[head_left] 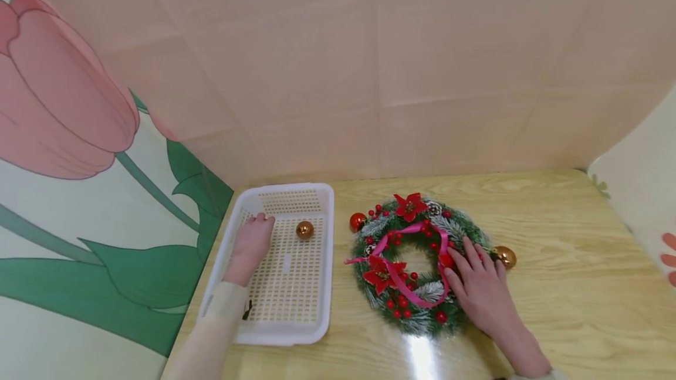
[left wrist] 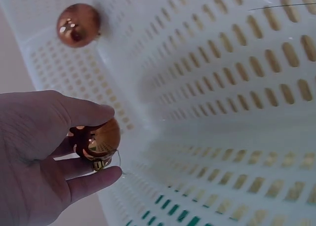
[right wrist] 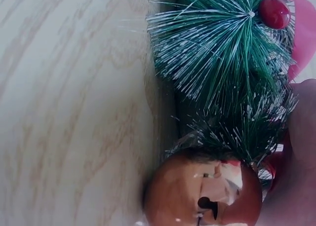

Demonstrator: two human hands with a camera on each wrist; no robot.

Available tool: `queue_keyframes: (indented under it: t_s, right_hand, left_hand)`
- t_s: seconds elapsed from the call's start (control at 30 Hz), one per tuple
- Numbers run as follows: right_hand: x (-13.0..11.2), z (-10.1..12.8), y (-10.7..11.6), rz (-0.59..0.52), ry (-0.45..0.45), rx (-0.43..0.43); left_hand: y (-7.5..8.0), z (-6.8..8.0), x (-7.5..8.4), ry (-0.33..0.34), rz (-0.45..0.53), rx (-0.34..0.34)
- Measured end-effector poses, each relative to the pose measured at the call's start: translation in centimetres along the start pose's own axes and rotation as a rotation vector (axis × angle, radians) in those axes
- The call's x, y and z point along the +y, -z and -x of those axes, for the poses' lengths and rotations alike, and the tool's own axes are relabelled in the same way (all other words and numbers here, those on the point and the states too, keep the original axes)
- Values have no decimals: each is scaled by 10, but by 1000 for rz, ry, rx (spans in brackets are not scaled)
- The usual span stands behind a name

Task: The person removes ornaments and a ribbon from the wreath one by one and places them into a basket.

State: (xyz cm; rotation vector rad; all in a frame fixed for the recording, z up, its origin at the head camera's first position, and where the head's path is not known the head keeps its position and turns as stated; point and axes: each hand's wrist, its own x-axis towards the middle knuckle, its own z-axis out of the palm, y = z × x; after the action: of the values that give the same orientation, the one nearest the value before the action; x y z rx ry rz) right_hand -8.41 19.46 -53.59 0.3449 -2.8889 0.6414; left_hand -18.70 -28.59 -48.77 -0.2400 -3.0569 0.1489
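Left hand [head_left: 253,245]: inside the white basket [head_left: 327,274], toward its 10 o'clock side, thumb and fingers pinching a copper bauble [left wrist: 108,137]; the grip shows only in the left wrist view, since in the head view the back of the hand hides it. Bauble is round, so no long axis; its gold cap and thin loop point to about 6 o'clock in the left wrist view, near the lower fingers. A second copper ball [head_left: 304,230] lies loose in the basket, near the left hand at its 3 o'clock, apart from it. Key relation, as judged: the green wreath [head_left: 430,292] lies flat on the counter [head_left: 570,263], well apart from the left hand at just past 3 o'clock, with the basket's near-side wall between. Basket's long axis runs roughly 12 to 6. Right hand [head_left: 477,295] is the nearer one to the wreath: it rests on the ring at about 4 o'clock, fingers spread and pinching nothing that shows; underside not visible. About the wreath: a red ornament [head_left: 358,221] at 10 o'clock, a gold-capped ornament [head_left: 505,257] at 3 o'clock beside the right fingertips, a pink ribbon [head_left: 443,243] looped over the ring. Right wrist view shows a shiny copper sphere [right wrist: 197,191] beside the greenery; cannot tell whether it is the 3 o'clock one.
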Motion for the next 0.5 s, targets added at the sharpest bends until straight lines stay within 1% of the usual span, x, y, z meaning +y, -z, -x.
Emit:
queue_keyframes:
  t_s: [0.2,0.3,0.5]
  right_hand:
    - [3,1,1,6,-4,4]
    - [3,1,0,4,-2,6]
    - [2,2,0,3,-9,-7]
  left_hand:
    - [-8,-1,2,31,-7,-71]
    - [-15,1,1,24,-18,-84]
    - [-29,3,-1,26,-30,-137]
